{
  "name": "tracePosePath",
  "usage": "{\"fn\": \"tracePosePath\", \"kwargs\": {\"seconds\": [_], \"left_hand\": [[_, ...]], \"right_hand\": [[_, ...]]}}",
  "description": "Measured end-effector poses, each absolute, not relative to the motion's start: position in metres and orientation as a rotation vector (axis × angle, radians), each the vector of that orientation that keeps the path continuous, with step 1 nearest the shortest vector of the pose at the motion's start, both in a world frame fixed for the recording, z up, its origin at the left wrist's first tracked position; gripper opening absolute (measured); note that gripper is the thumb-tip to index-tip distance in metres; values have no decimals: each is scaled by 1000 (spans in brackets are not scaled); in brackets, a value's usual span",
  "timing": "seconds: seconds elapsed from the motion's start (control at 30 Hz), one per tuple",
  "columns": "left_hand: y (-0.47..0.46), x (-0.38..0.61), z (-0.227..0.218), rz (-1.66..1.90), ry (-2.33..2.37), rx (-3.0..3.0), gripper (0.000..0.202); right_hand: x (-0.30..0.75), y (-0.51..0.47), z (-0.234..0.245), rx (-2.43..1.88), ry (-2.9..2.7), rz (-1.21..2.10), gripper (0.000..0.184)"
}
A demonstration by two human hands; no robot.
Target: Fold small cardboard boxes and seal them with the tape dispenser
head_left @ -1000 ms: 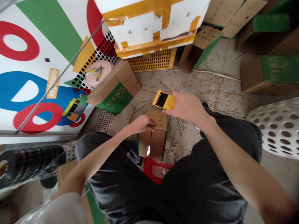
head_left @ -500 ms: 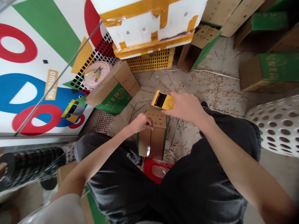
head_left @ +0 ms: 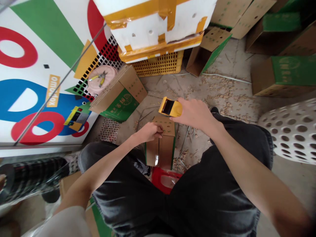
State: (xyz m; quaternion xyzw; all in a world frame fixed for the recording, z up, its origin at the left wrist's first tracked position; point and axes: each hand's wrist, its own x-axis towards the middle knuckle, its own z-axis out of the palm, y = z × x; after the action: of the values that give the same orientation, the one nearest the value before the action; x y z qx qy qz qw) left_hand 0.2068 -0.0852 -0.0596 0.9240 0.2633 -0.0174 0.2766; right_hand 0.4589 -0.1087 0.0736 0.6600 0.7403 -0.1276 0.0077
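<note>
My right hand [head_left: 194, 113] is shut around the rear of a yellow plastic hand tool [head_left: 170, 107], which has a dark rectangular window and is held above the concrete floor. Below it, my left hand [head_left: 150, 132] grips the top edge of a small brown cardboard box [head_left: 160, 153]. The box stands upright between my knees, with green edges and small holes in its top. My fingers lie across the box's top, and the yellow tool is not touching it.
A pink round seat [head_left: 100, 80] holds yellow-handled pliers [head_left: 98, 78]. A flattened green-printed carton [head_left: 118, 92] leans next to it. A taped foam box [head_left: 158, 26] sits on a yellow crate [head_left: 158, 65]. Several cartons, wood shavings, a red stool [head_left: 164, 180] and a white perforated basket [head_left: 291, 130] surround me.
The whole view has drifted slightly to the left. The yellow tool has shifted a little with my right hand. My left hand stays on the box.
</note>
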Motion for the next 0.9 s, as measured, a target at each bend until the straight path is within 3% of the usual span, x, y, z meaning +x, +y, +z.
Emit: {"fn": "tracePosePath", "kwargs": {"seconds": [0.3, 0.67, 0.9], "left_hand": [[-94, 213, -58, -101, 656, 2464, 20], [-82, 212, -67, 122, 714, 2309, 5], [-89, 213, -65, 283, 827, 2288, 16]], "right_hand": [[460, -109, 71, 2057, 2319, -384, 63], [462, -109, 71, 2061, 2341, -394, 61], [463, -109, 70, 2059, 2334, -392, 65]]}}
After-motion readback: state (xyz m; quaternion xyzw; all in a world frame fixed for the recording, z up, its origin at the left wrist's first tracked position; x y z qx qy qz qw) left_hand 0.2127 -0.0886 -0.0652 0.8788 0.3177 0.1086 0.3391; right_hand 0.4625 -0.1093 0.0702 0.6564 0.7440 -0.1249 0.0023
